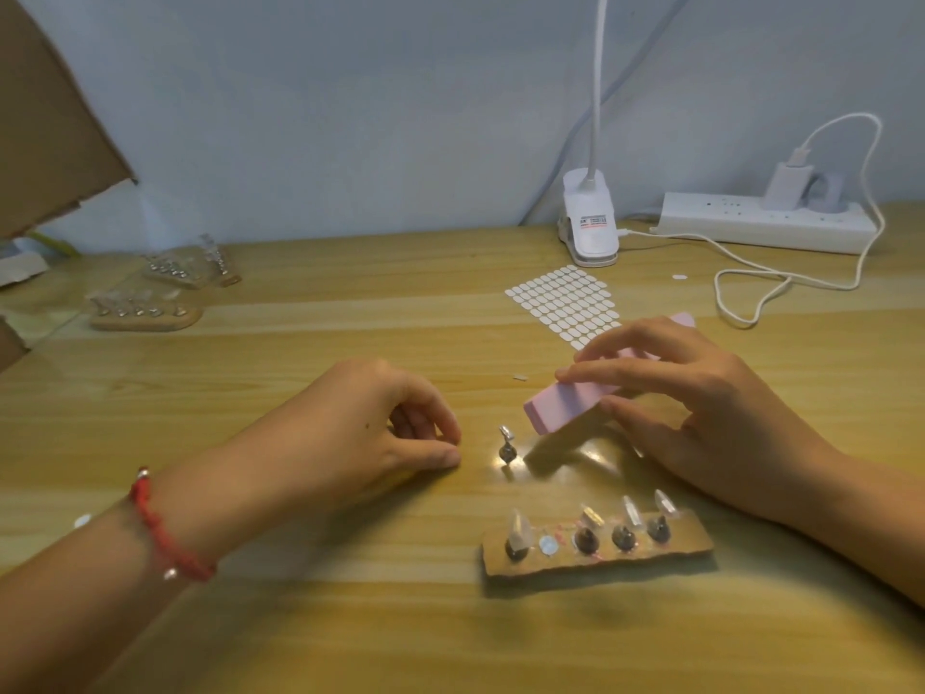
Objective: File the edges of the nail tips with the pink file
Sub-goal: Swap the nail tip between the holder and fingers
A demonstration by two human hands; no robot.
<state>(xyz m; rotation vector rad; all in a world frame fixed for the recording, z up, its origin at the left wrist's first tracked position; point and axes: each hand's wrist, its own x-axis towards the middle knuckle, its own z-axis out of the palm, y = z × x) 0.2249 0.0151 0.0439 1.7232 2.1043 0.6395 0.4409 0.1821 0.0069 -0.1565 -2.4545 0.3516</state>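
Two hands are over the wooden surface [250, 373]. The right hand [711, 413], right of centre, has its grip closed on the pink file [560, 400], fingers along the top and thumb on the near side, holding it clear of the surface. The file's long axis runs from lower left to upper right, its lower-left end dipping toward a single nail tip [506, 443] standing just beside it. The left hand [370, 423] rests left of centre, fingers loosely curled, its grip empty; more nail tips [630, 510] stand on a cardboard strip [690, 538] at lower right.
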